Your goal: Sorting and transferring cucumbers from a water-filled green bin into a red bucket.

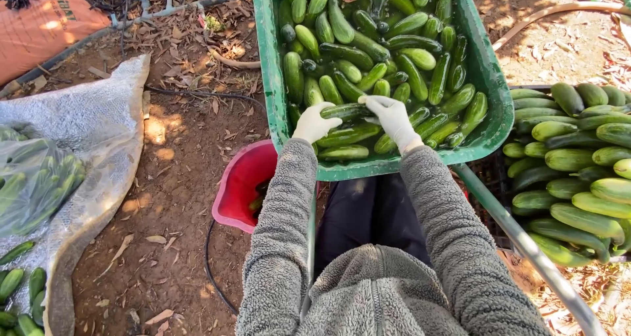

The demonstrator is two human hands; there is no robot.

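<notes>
- Wheelbarrow tub of green plastic (490,80) fills the top of the frame, heaped with loose dark and pale green cucumbers; by the look of it, the bulk of this load remains unhandled.
- Grey woven sheet (98,112) lies spread over the leaf-strewn dirt at left, bearing a clear plastic bag of cucumbers (33,178) and a few loose ones along its lower edge.
- Black slatted crate (490,178) at right, beside the tub, holds larger cucumbers laid in rows and appears close to full, which suggests a good share of the sorting is done.
- Red plastic bucket (240,185) sits on the ground just below the tub's near rim, left of the person's knees, with only a few cucumbers showing inside.
- Grey fleece sleeves reach from the bottom of the frame to the tub's near edge.
- Right hand in a white glove (393,119) closes its fingers round one end of a single dark green cucumber (346,111), held level just above the heap.
- Left hand in a white glove (314,124) grips the other end of that cucumber, fingers curled narrowly around it.
</notes>
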